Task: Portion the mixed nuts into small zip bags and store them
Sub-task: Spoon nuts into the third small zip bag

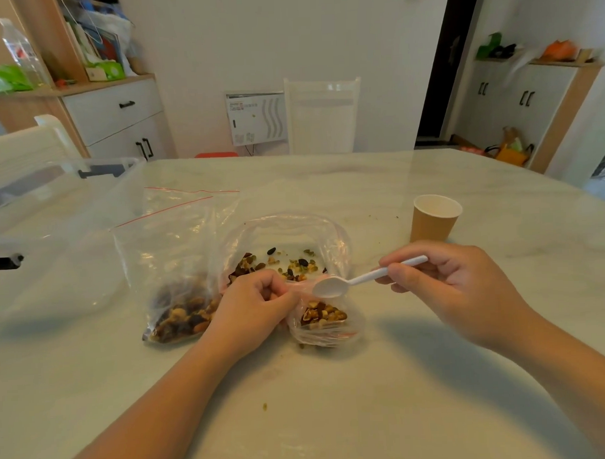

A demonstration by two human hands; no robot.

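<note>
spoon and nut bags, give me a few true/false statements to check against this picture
1. The right hand holds a white plastic spoon. True.
2. The spoon's bowl is heaped with nuts. False: it looks empty, poised over the small bag.
3. The left hand pinches the small bag's opening. True.
4. The paper cup lies tipped on its side. False: it stands upright on the table.
5. The large open bag behind the hands is packed full. False: only scattered nuts remain in it.
6. Another bag with nuts lies left of the left hand. True.
</note>
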